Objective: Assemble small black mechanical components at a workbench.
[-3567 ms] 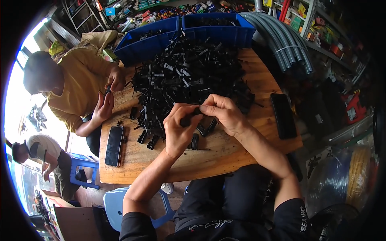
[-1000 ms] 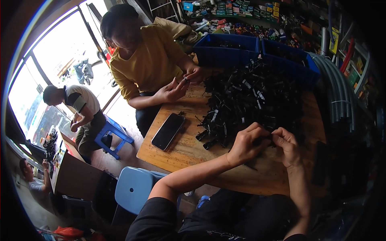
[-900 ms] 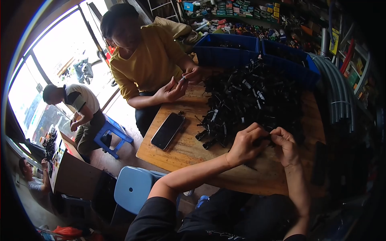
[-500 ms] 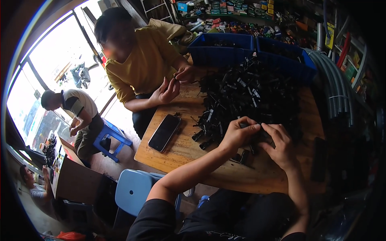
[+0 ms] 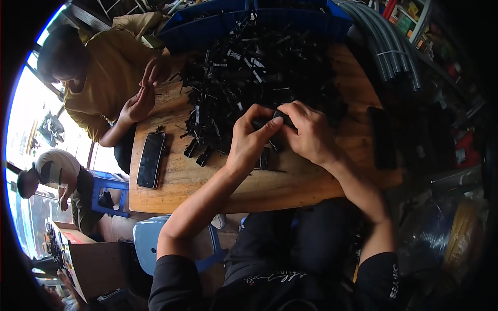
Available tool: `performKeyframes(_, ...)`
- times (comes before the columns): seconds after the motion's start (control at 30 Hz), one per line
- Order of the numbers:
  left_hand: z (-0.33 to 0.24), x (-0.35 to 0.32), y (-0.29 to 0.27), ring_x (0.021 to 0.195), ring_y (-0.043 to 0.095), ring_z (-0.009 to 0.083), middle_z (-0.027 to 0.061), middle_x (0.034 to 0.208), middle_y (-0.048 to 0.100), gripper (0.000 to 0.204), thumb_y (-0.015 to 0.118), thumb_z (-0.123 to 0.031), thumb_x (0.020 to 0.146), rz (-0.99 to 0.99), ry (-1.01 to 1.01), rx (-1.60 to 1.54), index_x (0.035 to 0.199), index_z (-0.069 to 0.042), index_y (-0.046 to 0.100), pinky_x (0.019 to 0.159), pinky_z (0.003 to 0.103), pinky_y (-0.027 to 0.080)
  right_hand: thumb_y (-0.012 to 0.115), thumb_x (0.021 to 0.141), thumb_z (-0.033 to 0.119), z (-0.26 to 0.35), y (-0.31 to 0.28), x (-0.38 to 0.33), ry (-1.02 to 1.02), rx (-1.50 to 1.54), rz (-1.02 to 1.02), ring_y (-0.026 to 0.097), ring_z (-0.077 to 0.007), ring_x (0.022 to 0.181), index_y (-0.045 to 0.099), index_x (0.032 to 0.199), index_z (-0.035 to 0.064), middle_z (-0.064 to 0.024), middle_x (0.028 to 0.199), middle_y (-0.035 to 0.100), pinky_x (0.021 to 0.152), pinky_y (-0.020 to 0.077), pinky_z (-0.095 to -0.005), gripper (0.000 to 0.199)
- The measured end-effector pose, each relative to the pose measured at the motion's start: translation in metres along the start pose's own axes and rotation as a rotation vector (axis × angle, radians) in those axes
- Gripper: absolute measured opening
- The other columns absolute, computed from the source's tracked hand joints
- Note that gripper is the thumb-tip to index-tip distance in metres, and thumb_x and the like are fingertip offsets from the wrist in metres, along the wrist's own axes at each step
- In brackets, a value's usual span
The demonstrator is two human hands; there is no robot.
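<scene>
In the head view, we take the heap of black parts (image 5: 259, 78) as our landmark. At its near edge, our left hand (image 5: 248, 136) and right hand (image 5: 313, 133) meet over a small black piece (image 5: 279, 113), held above the wooden table (image 5: 218, 187). Our left fingers are bent around it, the thumb pressing its near side; our right fingers curl over it from the other side, so both hands grasp it and neither is clearly nearer. The piece lies right between the fingertips, just beyond the left thumb tip. Its long axis seems to run crosswise, from hand to hand, but the fingers cover too much for us to be sure. Nearer to us than the heap, a loose black part (image 5: 264, 158) lies below our hands. Left of the heap rests a phone (image 5: 151, 160); beyond it stand blue bins (image 5: 207, 27).
</scene>
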State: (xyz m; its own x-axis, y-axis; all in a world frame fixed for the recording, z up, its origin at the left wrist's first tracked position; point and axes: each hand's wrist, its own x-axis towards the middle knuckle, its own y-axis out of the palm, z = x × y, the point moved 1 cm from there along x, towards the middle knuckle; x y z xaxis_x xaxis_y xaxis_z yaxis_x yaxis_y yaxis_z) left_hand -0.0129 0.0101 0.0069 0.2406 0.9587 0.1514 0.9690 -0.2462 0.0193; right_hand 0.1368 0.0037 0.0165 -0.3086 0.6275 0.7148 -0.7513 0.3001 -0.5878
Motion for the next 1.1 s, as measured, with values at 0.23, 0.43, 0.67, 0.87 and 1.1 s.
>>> performKeyframes(0.23,-0.003,0.019,-0.035,0.059,0.050,0.0069,0.0094,0.107,0.060,0.013,0.062,-0.006,0.081,-0.215,0.081,-0.435,0.078,-0.008,0.049,0.052,0.019,0.041,0.066,0.070,0.003,0.009,0.000,-0.004,0.039,0.012,-0.052,0.055,-0.0246,0.097,0.060,0.101,0.0024,-0.0071,0.092,0.060,0.082,0.0457,-0.0335,0.031)
performKeyframes(0.43,-0.003,0.028,-0.044,0.068,0.054,0.0119,0.0042,0.078,0.059,0.005,0.057,-0.009,0.084,-0.180,-0.009,-0.698,0.085,-0.009,0.052,0.063,0.025,0.046,0.057,0.072,0.003,0.006,0.024,-0.025,-0.331,-0.057,0.516,0.053,-0.0181,0.085,0.066,0.084,0.0061,-0.0029,0.082,0.060,0.078,0.0455,-0.0296,0.015)
performKeyframes(0.67,-0.011,0.024,-0.039,0.063,0.058,0.0126,0.0065,0.080,0.059,0.011,0.058,-0.006,0.082,-0.144,0.057,-0.483,0.092,-0.004,0.054,0.056,0.022,0.047,0.062,0.082,0.005,-0.007,-0.022,0.004,0.318,0.465,0.115,0.051,-0.0064,0.071,0.056,0.113,0.0070,0.0005,0.085,0.056,0.065,0.0446,-0.0201,0.032)
performKeyframes(0.87,-0.010,0.008,-0.014,0.078,0.058,0.0142,0.0048,0.090,0.060,0.024,0.066,-0.003,0.075,0.044,0.258,0.120,0.098,-0.002,0.062,0.070,0.024,0.046,0.059,0.087,0.014,-0.006,-0.019,0.004,0.495,0.719,-0.124,0.051,-0.0037,0.063,0.060,0.105,0.0032,0.0016,0.076,0.059,0.060,0.0440,-0.0170,0.020)
performKeyframes(1.1,-0.004,-0.001,-0.006,0.075,0.058,0.0135,0.0089,0.083,0.060,0.021,0.069,-0.007,0.075,-0.057,0.250,0.204,0.091,0.004,0.061,0.066,0.025,0.045,0.060,0.087,0.016,-0.015,-0.018,0.001,0.387,0.385,-0.093,0.052,-0.0044,0.065,0.061,0.090,0.0028,-0.0012,0.078,0.060,0.060,0.0449,-0.0169,0.013)
